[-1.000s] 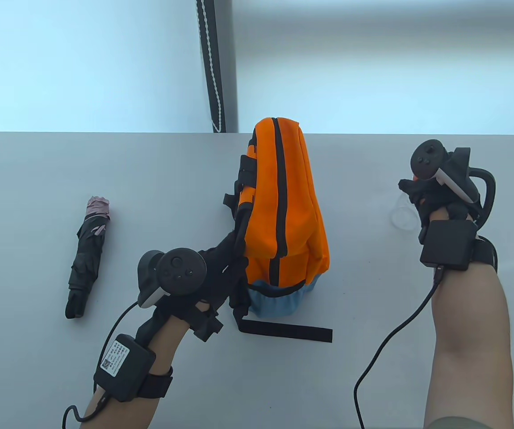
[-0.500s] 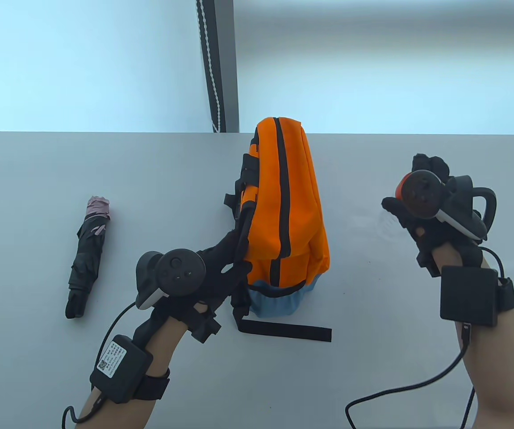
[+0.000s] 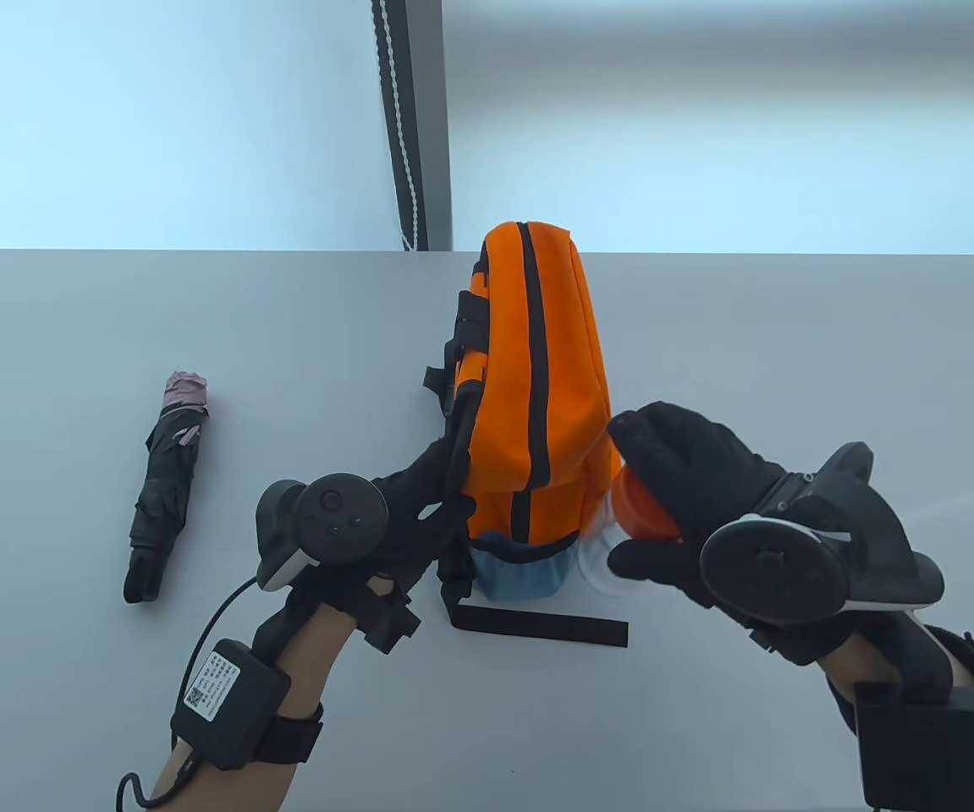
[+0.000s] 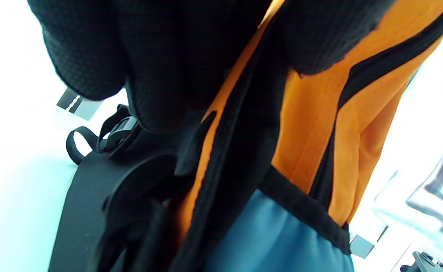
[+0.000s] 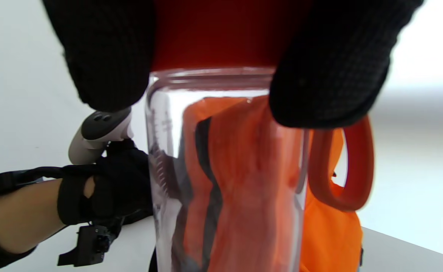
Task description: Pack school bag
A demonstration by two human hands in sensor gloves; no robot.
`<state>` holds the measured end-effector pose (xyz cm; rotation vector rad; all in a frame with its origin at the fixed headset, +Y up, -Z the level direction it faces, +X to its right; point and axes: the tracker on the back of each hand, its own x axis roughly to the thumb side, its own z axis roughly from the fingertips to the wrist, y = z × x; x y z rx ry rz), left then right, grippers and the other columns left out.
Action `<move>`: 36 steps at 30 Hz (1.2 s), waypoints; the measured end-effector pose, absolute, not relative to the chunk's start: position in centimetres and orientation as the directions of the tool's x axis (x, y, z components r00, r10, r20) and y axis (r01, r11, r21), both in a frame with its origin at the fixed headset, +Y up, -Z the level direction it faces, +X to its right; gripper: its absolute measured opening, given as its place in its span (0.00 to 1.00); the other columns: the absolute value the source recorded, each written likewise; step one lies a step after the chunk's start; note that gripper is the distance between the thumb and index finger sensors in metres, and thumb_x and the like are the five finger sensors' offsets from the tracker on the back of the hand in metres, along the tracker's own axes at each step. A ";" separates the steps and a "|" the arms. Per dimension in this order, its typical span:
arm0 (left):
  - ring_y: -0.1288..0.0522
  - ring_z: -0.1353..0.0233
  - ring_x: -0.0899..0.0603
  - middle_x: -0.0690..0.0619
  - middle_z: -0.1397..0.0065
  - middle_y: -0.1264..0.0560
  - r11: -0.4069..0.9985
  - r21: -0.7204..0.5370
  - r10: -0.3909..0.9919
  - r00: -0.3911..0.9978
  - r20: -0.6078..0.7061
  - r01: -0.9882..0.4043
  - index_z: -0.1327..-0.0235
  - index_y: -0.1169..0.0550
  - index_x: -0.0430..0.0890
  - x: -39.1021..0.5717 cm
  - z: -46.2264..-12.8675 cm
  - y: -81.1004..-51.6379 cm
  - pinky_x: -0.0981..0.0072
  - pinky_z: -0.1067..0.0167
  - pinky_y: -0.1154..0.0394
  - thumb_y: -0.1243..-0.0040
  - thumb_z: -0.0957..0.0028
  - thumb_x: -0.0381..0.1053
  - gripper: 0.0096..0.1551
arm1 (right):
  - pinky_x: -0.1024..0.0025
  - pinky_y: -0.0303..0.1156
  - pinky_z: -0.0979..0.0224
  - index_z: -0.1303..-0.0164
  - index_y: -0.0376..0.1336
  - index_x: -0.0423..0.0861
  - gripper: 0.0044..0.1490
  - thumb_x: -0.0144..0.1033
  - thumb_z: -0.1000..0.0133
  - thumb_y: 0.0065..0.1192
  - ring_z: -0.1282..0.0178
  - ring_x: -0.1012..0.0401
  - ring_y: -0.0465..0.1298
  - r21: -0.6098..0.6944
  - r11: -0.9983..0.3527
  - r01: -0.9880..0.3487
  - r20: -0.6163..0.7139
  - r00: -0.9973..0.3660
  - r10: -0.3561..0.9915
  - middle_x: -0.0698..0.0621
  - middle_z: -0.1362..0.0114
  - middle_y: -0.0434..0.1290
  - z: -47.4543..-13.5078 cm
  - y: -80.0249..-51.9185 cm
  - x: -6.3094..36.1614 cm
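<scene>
The grey table (image 3: 199, 355) spreads under everything I can see. On it, near the middle, the orange school bag (image 3: 537, 381) stands upright on its blue base, with a black zip running over the top and down its near face, and a loose black strap (image 3: 542, 628) lying flat on the table in front of it.

My left hand (image 3: 419, 516) is at the bag's left side, low down, fingers curled round the black strap edge — in the left wrist view my gloved fingertips (image 4: 161, 75) press right against the orange fabric and black trim, with the blue base just below. I am holding the bag there.

My right hand (image 3: 690, 499) grips a clear water bottle (image 5: 225, 170) by its orange cap (image 3: 643, 512), fingers and thumb wrapped round the top. The bottle hangs just beside the bag's lower right corner, next to the blue base; from the table view I cannot tell whether bottle and bag touch. Through the clear wall in the right wrist view the orange bag shows behind, and the bottle's orange carry loop (image 5: 342, 166) hangs off its right side.

Well apart to the left, a folded black umbrella (image 3: 165, 491) with a pinkish end lies on the table — nothing touches it.
</scene>
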<state>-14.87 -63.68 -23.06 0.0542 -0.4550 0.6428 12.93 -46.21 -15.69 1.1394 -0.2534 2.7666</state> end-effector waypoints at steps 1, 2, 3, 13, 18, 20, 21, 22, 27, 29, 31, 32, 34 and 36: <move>0.12 0.39 0.31 0.32 0.33 0.16 0.802 -0.090 0.567 0.705 0.425 -0.590 0.28 0.27 0.28 -14.8 -23.0 -63.7 0.32 0.44 0.19 0.35 0.46 0.58 0.44 | 0.57 0.90 0.54 0.15 0.52 0.26 0.65 0.50 0.49 0.80 0.31 0.26 0.80 -0.080 -0.976 -0.202 0.731 -0.678 0.081 0.20 0.19 0.65 -15.3 -46.2 12.2; 0.12 0.39 0.31 0.32 0.33 0.16 0.803 -0.090 0.565 0.706 0.426 -0.589 0.28 0.27 0.28 -14.8 -23.0 -63.6 0.32 0.44 0.19 0.35 0.46 0.58 0.44 | 0.57 0.90 0.53 0.15 0.52 0.26 0.65 0.50 0.49 0.80 0.30 0.26 0.80 -0.067 -0.975 -0.212 0.743 -0.663 0.093 0.20 0.19 0.64 -15.2 -46.3 11.6; 0.12 0.39 0.31 0.33 0.33 0.16 0.805 -0.087 0.562 0.708 0.428 -0.586 0.28 0.27 0.28 -14.8 -23.0 -63.6 0.32 0.44 0.19 0.35 0.46 0.58 0.44 | 0.57 0.90 0.53 0.15 0.51 0.26 0.65 0.49 0.49 0.79 0.30 0.25 0.79 -0.060 -0.973 -0.223 0.752 -0.651 0.103 0.20 0.19 0.63 -15.2 -46.4 11.0; 0.10 0.59 0.44 0.46 0.58 0.09 0.883 0.198 0.336 0.868 0.366 -0.426 0.43 0.15 0.37 -16.6 -19.9 -60.0 0.39 0.50 0.17 0.32 0.48 0.61 0.32 | 0.58 0.90 0.48 0.13 0.44 0.27 0.62 0.43 0.47 0.71 0.28 0.21 0.76 -0.151 -0.980 -0.127 0.707 -0.707 -0.017 0.15 0.17 0.56 -16.2 -48.2 8.5; 0.12 0.70 0.46 0.49 0.70 0.09 0.808 -0.048 0.488 0.620 0.615 -0.588 0.47 0.13 0.36 -15.0 -18.4 -59.3 0.42 0.59 0.15 0.33 0.46 0.55 0.27 | 0.58 0.91 0.49 0.13 0.47 0.28 0.61 0.43 0.47 0.71 0.29 0.22 0.77 -0.161 -0.971 -0.179 0.708 -0.707 0.013 0.15 0.17 0.57 -16.5 -48.0 8.9; 0.12 0.71 0.47 0.50 0.71 0.09 0.878 -0.049 0.394 0.663 0.637 -0.475 0.35 0.19 0.33 -13.5 -18.2 -60.5 0.42 0.59 0.15 0.35 0.45 0.54 0.33 | 0.58 0.90 0.49 0.13 0.48 0.28 0.61 0.44 0.47 0.72 0.30 0.23 0.78 -0.184 -0.967 -0.176 0.697 -0.717 -0.002 0.15 0.18 0.58 -16.2 -47.9 8.7; 0.12 0.71 0.47 0.51 0.71 0.09 0.921 -0.025 0.318 0.717 0.620 -0.388 0.32 0.22 0.32 -12.6 -18.1 -61.2 0.43 0.59 0.15 0.36 0.45 0.55 0.36 | 0.59 0.90 0.50 0.13 0.48 0.28 0.61 0.45 0.47 0.72 0.30 0.23 0.78 -0.197 -0.965 -0.173 0.692 -0.721 -0.012 0.15 0.18 0.58 -16.1 -47.9 8.6; 0.12 0.69 0.47 0.51 0.68 0.09 0.953 -0.055 0.270 0.753 0.600 -0.298 0.28 0.26 0.31 -11.7 -18.3 -62.0 0.43 0.58 0.15 0.38 0.44 0.54 0.39 | 0.59 0.90 0.50 0.13 0.48 0.28 0.61 0.45 0.47 0.72 0.30 0.23 0.78 -0.205 -0.962 -0.179 0.691 -0.723 -0.013 0.15 0.18 0.59 -16.0 -47.9 8.4; 0.11 0.68 0.47 0.51 0.67 0.09 0.971 -0.156 0.238 0.807 0.540 -0.181 0.29 0.27 0.28 -9.4 -18.8 -65.3 0.42 0.57 0.15 0.39 0.44 0.54 0.39 | 0.58 0.90 0.51 0.14 0.50 0.27 0.60 0.45 0.47 0.72 0.32 0.24 0.79 -0.242 -0.950 -0.195 0.672 -0.740 -0.019 0.14 0.19 0.60 -16.2 -48.4 8.1; 0.10 0.70 0.48 0.52 0.71 0.09 0.978 -0.101 0.205 0.736 0.645 -0.184 0.41 0.18 0.34 -8.6 -18.3 -65.6 0.43 0.58 0.14 0.36 0.46 0.52 0.29 | 0.58 0.90 0.52 0.14 0.49 0.26 0.60 0.45 0.46 0.72 0.32 0.24 0.80 -0.255 -0.946 -0.199 0.656 -0.755 -0.018 0.14 0.19 0.60 -16.4 -48.7 8.1; 0.09 0.64 0.46 0.50 0.64 0.07 0.961 -0.184 0.276 0.697 0.662 -0.206 0.35 0.20 0.34 -7.9 -17.8 -66.0 0.42 0.55 0.15 0.36 0.45 0.52 0.32 | 0.58 0.90 0.53 0.14 0.49 0.25 0.60 0.45 0.45 0.72 0.33 0.24 0.80 -0.256 -0.939 -0.229 0.642 -0.767 0.012 0.14 0.20 0.60 -16.8 -49.1 7.9; 0.09 0.63 0.44 0.48 0.63 0.07 0.954 -0.202 0.298 0.685 0.664 -0.219 0.33 0.22 0.32 -7.4 -17.7 -66.2 0.41 0.55 0.15 0.36 0.45 0.52 0.34 | 0.58 0.90 0.53 0.15 0.49 0.25 0.59 0.45 0.45 0.72 0.33 0.24 0.80 -0.269 -0.932 -0.242 0.639 -0.769 0.015 0.13 0.20 0.61 -16.8 -49.2 7.9; 0.09 0.62 0.44 0.48 0.61 0.07 0.962 -0.197 0.273 0.686 0.674 -0.189 0.32 0.23 0.32 -6.7 -17.6 -66.4 0.41 0.54 0.15 0.37 0.45 0.51 0.34 | 0.59 0.90 0.54 0.15 0.49 0.25 0.59 0.46 0.45 0.71 0.34 0.25 0.80 -0.264 -0.933 -0.243 0.626 -0.779 0.026 0.13 0.20 0.61 -17.1 -49.2 7.6; 0.08 0.62 0.44 0.48 0.61 0.07 0.952 -0.191 0.303 0.657 0.690 -0.239 0.36 0.21 0.31 -6.4 -17.6 -66.4 0.41 0.54 0.15 0.36 0.46 0.50 0.32 | 0.59 0.90 0.54 0.16 0.49 0.24 0.59 0.47 0.44 0.70 0.34 0.25 0.80 -0.270 -0.934 -0.235 0.601 -0.799 0.027 0.13 0.20 0.61 -17.2 -49.4 7.4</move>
